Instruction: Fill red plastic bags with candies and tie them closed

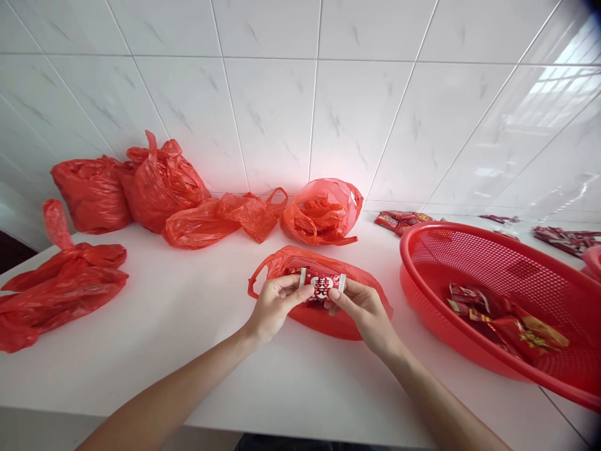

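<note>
My left hand [275, 305] and my right hand [364, 311] both pinch a small red and white packet [322, 283], one at each end. The packet has a red double-happiness sign on its front. I hold it just above a flat red plastic bag [328, 319] that lies on the white counter [188, 351] in front of me. Fingers of both hands are closed on the packet's edges.
A large red mesh basket [474, 250] with several red and gold packets [507, 322] stands at the right. Several tied red plastic bags [159, 181] line the tiled wall; another lies at the left [61, 282]. More red packets [401, 220] lie at the back right.
</note>
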Motion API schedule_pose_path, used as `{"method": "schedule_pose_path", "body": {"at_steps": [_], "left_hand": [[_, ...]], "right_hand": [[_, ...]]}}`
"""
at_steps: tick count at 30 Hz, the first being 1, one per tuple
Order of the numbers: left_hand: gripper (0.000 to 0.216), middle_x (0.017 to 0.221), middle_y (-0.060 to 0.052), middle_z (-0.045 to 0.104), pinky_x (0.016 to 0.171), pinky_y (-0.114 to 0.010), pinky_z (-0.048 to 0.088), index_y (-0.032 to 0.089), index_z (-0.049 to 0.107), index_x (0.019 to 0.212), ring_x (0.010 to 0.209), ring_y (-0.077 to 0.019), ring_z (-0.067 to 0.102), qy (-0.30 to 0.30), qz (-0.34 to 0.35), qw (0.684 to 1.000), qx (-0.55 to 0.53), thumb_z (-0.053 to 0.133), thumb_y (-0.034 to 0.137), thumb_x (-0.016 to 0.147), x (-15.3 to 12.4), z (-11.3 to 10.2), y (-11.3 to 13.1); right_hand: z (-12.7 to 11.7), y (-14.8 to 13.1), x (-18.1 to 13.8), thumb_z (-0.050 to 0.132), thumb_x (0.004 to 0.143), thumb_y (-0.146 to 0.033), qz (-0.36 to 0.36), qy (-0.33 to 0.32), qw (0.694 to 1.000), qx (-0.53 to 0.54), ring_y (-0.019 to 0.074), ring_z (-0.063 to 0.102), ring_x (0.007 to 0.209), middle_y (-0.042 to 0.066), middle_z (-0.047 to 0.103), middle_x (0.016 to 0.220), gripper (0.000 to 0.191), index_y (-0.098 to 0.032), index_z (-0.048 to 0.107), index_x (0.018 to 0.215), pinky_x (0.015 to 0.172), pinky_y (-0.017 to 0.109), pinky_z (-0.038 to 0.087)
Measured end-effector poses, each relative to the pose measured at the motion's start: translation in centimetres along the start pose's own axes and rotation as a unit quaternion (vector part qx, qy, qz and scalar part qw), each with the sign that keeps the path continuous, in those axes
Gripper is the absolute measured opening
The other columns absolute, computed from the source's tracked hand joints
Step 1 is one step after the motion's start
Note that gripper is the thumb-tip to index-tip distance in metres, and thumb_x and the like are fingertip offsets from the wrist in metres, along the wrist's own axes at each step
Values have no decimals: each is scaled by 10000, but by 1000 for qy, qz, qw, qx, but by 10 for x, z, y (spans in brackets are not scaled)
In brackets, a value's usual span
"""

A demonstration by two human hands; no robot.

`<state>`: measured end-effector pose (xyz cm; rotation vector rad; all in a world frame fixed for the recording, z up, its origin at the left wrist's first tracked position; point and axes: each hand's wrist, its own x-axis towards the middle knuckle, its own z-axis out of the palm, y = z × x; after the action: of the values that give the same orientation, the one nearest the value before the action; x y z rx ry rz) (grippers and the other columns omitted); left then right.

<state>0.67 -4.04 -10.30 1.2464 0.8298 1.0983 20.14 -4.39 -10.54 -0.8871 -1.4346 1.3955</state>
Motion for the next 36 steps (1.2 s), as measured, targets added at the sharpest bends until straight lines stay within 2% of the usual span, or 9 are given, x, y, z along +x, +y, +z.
{"method": "schedule_pose_path", "body": {"at_steps": [6, 12, 19, 28, 36], "left_hand": [[299, 1042, -89, 762, 920, -356, 528, 140, 750, 1091, 975, -243, 696, -11, 0, 1000, -1, 696, 339, 875, 0, 0, 1], [267, 960, -85, 766, 893, -390, 547, 132, 754, 1038, 888, -243, 714, -46, -15, 999, -13, 716, 324, 856, -1, 1, 0], [263, 924, -89, 760, 871, -390, 557, 112, 752, 1014, 871, -243, 711, -50, -9, 999, -10, 730, 312, 845, -1, -1, 1], [218, 898, -69, 753, 854, -346, 539, 136, 761, 962, 869, -218, 696, -46, -3, 999, 3, 721, 319, 851, -1, 0, -1], [183, 834, -49, 727, 842, -326, 537, 148, 754, 854, 826, -191, 676, -47, -9, 999, 26, 722, 328, 846, -2, 2, -1]], "right_hand": [[1, 0, -1, 637, 909, -443, -4, -6, 1000, -1, 153, 576, 716, 35, 647, 777, 283, -169, 708, 908, 691, 284, 510], [4, 2, -4, 639, 919, -403, -14, -33, 999, -17, 143, 551, 737, 28, 620, 786, 244, -165, 690, 899, 707, 275, 483], [4, 4, -3, 639, 914, -418, -12, -39, 999, -18, 143, 539, 723, 18, 594, 766, 258, -164, 669, 876, 695, 275, 472], [7, 2, -5, 659, 897, -435, -18, -28, 999, -36, 165, 582, 783, 32, 646, 830, 261, -177, 681, 931, 754, 293, 491], [3, 6, -5, 705, 864, -426, -15, -16, 999, -39, 152, 568, 726, 25, 637, 782, 265, -164, 669, 875, 687, 282, 487]]}}
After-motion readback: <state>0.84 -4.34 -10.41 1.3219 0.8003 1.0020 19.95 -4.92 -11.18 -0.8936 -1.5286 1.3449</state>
